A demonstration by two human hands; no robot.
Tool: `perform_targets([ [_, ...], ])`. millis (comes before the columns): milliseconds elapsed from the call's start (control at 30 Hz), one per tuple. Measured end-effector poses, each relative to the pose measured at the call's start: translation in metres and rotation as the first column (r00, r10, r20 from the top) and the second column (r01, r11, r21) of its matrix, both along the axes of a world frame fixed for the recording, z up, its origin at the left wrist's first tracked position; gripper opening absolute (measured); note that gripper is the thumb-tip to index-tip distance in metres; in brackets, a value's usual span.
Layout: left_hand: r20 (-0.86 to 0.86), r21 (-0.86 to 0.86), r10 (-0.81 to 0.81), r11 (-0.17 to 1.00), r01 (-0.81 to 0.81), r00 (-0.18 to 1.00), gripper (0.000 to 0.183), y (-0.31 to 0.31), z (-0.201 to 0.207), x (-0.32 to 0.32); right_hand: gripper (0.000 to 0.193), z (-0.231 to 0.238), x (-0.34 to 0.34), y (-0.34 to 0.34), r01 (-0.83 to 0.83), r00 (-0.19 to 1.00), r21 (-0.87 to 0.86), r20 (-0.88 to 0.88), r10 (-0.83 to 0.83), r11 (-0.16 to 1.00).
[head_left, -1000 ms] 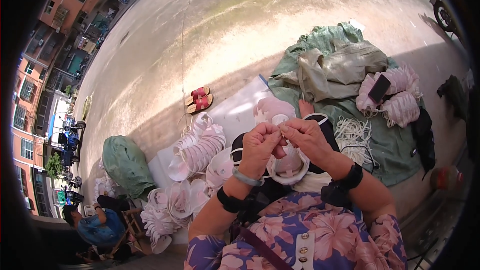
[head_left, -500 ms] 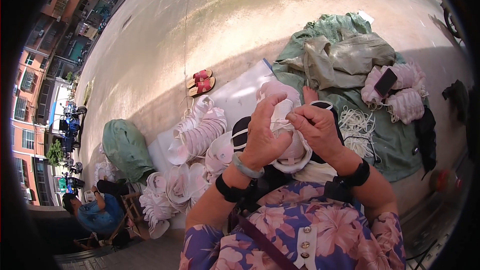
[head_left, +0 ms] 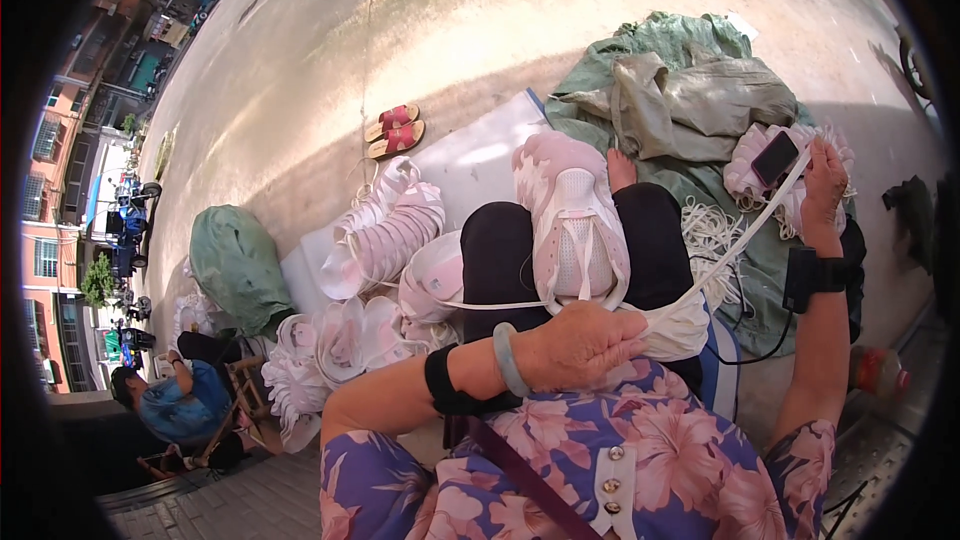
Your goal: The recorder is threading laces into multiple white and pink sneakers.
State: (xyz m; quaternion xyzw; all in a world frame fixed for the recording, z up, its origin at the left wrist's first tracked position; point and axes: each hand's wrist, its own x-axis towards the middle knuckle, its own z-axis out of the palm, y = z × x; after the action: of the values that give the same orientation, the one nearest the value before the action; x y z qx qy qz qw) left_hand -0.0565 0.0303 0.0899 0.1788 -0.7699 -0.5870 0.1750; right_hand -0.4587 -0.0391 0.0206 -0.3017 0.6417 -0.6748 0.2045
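Note:
A pink and white shoe upper [head_left: 578, 240] lies between my black-trousered thighs, its tongue and lace holes facing up. Below it, my left hand [head_left: 585, 348] is closed round a white shoelace [head_left: 748, 232]. That lace runs taut up to the far right, where my right hand [head_left: 825, 180], arm stretched out, pinches its other part. Another stretch of white lace crosses my left thigh towards the stacked uppers. A pale bundle of laces [head_left: 682, 337] rests against my right thigh, partly behind the taut lace.
Stacked pink uppers [head_left: 395, 240] and more uppers [head_left: 340, 340] lie at left. Loose white laces [head_left: 708, 240] sit on green sacking [head_left: 770, 310]. A phone [head_left: 774, 158] rests on bundled uppers at right. Red sandals [head_left: 396, 138], a green sack [head_left: 237, 265] and a seated person [head_left: 185, 400] are farther off.
My hands were together over the shoe upper. The right has swung far out to the right, drawing the lace taut; the left has dropped towards my lap, uncovering the upper.

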Motion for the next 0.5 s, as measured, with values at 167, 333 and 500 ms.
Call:
perform_targets([
  [167,0.044,-0.099,-0.178,0.978,0.181,0.983,0.018,0.003,0.023,-0.012,0.025,-0.068,0.015,-0.002,-0.192,0.749,0.668,-0.373,0.547,0.719],
  [333,0.084,0.003,-0.198,0.980,0.199,0.977,0.017,-0.003,0.008,-0.006,0.029,-0.006,0.170,-0.014,-0.364,0.499,0.642,-0.478,0.723,0.675],
  [500,0.078,0.093,-0.213,0.974,0.206,0.974,0.018,-0.002,-0.013,-0.001,0.021,0.006,0.230,-0.022,-0.625,0.307,0.436,-0.626,0.717,0.648],
])
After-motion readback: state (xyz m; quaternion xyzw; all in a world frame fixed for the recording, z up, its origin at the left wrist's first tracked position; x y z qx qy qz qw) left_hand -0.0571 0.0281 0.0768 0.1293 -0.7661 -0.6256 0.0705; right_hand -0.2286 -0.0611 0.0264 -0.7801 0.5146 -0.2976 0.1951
